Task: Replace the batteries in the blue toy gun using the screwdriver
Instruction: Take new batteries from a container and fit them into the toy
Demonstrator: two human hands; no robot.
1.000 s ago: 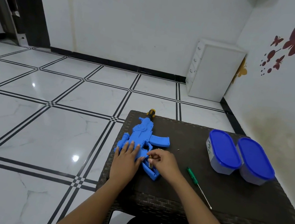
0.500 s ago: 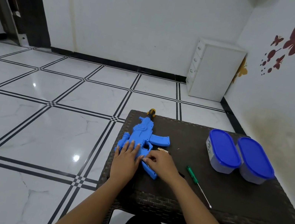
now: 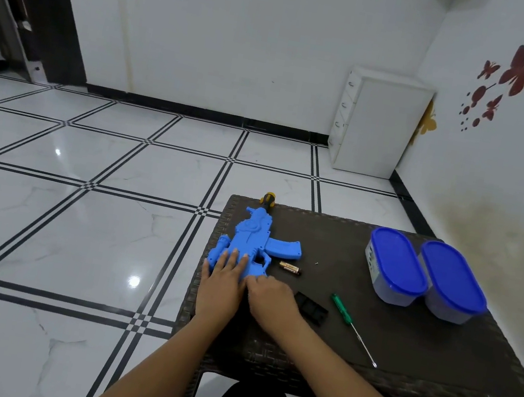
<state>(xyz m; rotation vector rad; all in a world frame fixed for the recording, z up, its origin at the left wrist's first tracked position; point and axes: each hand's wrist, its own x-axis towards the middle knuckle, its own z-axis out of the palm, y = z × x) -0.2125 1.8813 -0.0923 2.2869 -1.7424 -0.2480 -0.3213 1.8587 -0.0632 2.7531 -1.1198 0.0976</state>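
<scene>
Batteries [image 3: 290, 268] lie right of the blue toy gun [image 3: 250, 246] at the table's [image 3: 401, 353] far-left, so left hand [image 3: 221, 281] should press flat while right hand [image 3: 270, 298], grip hidden, works the near-end compartment; screwdriver [image 3: 351, 327] waits right.

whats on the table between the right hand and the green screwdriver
In the head view, a small black rectangular piece, possibly the battery cover, lies flat on the table between the right hand and the green screwdriver, touching neither.
</scene>
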